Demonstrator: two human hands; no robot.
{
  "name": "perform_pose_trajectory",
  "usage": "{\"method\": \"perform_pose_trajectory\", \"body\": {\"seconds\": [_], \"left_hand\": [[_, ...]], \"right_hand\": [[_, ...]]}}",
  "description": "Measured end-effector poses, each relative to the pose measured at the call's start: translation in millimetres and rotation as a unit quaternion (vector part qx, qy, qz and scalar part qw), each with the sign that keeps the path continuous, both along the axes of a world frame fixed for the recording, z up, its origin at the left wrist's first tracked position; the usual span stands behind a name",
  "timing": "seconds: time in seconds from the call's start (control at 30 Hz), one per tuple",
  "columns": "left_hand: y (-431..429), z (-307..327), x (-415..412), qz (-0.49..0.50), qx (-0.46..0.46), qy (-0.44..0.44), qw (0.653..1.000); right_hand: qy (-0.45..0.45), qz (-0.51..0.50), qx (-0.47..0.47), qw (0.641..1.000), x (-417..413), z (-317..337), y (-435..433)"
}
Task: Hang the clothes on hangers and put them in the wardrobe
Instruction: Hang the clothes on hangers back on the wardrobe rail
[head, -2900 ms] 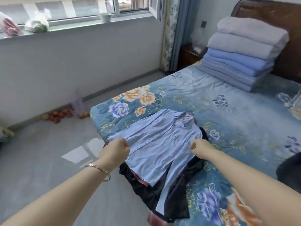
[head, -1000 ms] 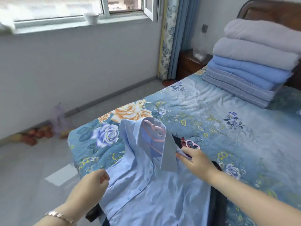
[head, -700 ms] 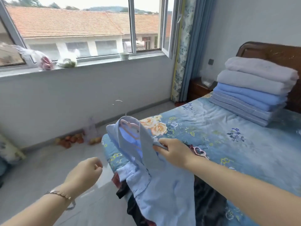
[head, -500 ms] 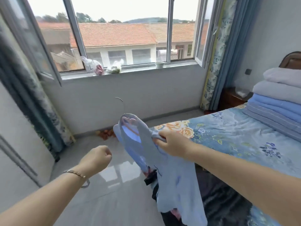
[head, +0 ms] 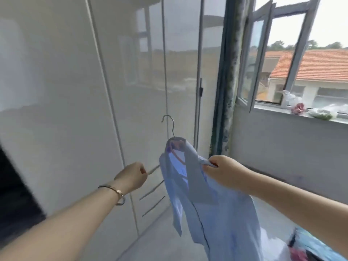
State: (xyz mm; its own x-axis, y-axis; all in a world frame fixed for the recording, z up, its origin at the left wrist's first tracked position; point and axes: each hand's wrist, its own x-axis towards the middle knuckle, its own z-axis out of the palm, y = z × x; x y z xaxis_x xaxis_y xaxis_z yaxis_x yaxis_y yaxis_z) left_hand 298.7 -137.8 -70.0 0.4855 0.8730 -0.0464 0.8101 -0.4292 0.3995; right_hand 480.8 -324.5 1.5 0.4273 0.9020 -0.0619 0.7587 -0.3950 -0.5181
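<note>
The wardrobe (head: 113,91) stood before me with its glossy white doors shut, a closed face across the way in. A dark opening (head: 13,194) showed at its far left edge. My left hand (head: 131,178), curled into a fist, hung just in front of the door panels, near the bar handles (head: 152,191). My right hand (head: 224,172) gripped the blue shirt (head: 216,213) on its hanger (head: 170,127); the hook pointed at the doors, with open air around it. To the right, the curtain (head: 224,110) and open window sash (head: 252,63) bounded the gap.
</note>
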Motion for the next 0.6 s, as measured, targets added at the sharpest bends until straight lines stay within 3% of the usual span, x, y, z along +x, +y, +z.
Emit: {"method": "perform_pose_trajectory", "body": {"seconds": [0.37, 0.6], "left_hand": [[-11.6, 60.6, -301.4, 0.287, 0.044, -0.037, 0.956], [15.6, 98.4, -426.9, 0.359, 0.078, -0.05, 0.929]], "right_hand": [[0.108, 0.2, 0.003, 0.974, -218.5, 65.7, 118.7], [0.111, 0.24, 0.059, 0.963, -345.9, 96.2, 207.4]]}}
